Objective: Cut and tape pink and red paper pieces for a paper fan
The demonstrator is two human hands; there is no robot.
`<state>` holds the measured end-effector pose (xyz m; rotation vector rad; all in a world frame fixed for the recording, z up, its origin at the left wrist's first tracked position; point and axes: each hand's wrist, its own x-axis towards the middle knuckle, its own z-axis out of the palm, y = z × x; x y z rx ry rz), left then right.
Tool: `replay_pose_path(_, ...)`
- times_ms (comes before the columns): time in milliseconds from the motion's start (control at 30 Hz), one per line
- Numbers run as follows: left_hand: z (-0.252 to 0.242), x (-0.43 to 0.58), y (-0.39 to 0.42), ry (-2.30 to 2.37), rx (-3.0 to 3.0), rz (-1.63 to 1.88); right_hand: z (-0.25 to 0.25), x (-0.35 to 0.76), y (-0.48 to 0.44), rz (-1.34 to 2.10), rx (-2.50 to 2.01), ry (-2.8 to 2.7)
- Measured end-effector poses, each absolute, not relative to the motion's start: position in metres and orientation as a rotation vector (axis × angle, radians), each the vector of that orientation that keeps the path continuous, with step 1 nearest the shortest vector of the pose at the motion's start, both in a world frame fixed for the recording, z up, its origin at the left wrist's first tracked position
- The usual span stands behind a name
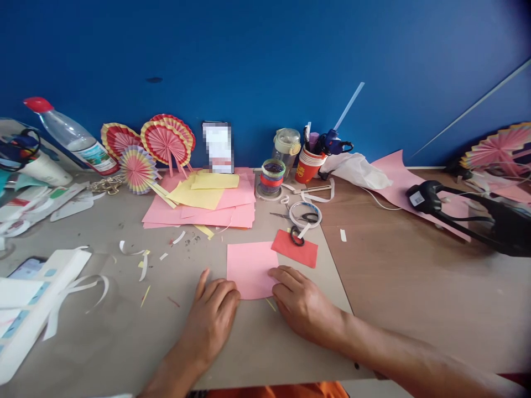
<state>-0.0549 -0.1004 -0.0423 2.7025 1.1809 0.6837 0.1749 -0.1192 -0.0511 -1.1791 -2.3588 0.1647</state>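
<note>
A pink paper sheet (250, 267) lies flat on the grey mat in front of me. My left hand (213, 316) rests at its lower left corner, fingers curled down with the tips against the paper's edge. My right hand (302, 304) rests at its lower right corner, fingers bent and pressing on the paper's edge. Just beyond the sheet lies a red paper piece (295, 249) with scissors (299, 228) partly on top of it.
A stack of pink and yellow sheets (207, 202) lies further back. Folded paper fans (155, 146) lean on the blue wall, beside a bottle (70, 135), a tape roll stack (272, 177) and a cup of tools (309, 163). Paper scraps litter the left; a glue gun (431, 198) lies right.
</note>
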Motion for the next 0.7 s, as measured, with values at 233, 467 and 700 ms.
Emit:
replay_pose_path(233, -0.0438, -0.0525, -0.0987, 1.224, 2.715, 0.695, -0.0525, 0.1746, -0.1168, 0.162, -1.253, -2.291)
replay_pose_path(467, -0.0424, -0.0510, -0.0944, 1.271, 2.727, 0.645, -0.0506, 0.1758, -0.1132, 0.172, -1.239, -2.281)
replay_pose_path(700, -0.0453, -0.0492, -0.0916, 1.265, 2.710, 0.636, -0.0487, 0.1753, -0.1120, 0.198, -1.281, -2.242)
